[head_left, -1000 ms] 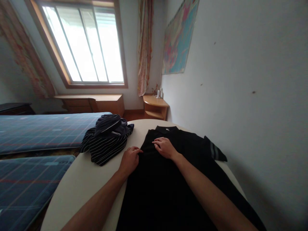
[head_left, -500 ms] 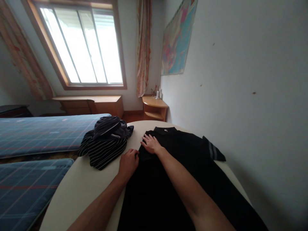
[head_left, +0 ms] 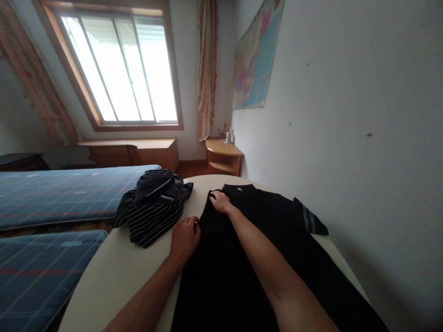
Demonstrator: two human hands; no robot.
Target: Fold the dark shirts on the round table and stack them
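A black polo shirt (head_left: 270, 221) lies spread on the cream round table (head_left: 114, 281), its collar toward the far edge. The sleeve on the right, with grey stripes, sticks out flat; no sleeve shows spread on the left side. My left hand (head_left: 186, 236) is closed at the shirt's left edge, with the cloth pinched at its fingertips. Farther up, by the left shoulder, my right hand (head_left: 220, 202) rests on the shirt with its fingers curled on the cloth near the edge. My right forearm crosses over the shirt's body.
A heap of dark striped clothes (head_left: 154, 210) sits on the table's left side. Beyond it are blue checked mattresses (head_left: 62, 193). A white wall (head_left: 346, 92) runs close along the right. A corner shelf (head_left: 224, 148) and a low wooden desk (head_left: 152, 150) stand at the back.
My right hand's fingers were spread flat on the shirt's shoulder and are now drawn together, curled on the cloth. My left hand stays at the left edge, its fingers slightly shifted.
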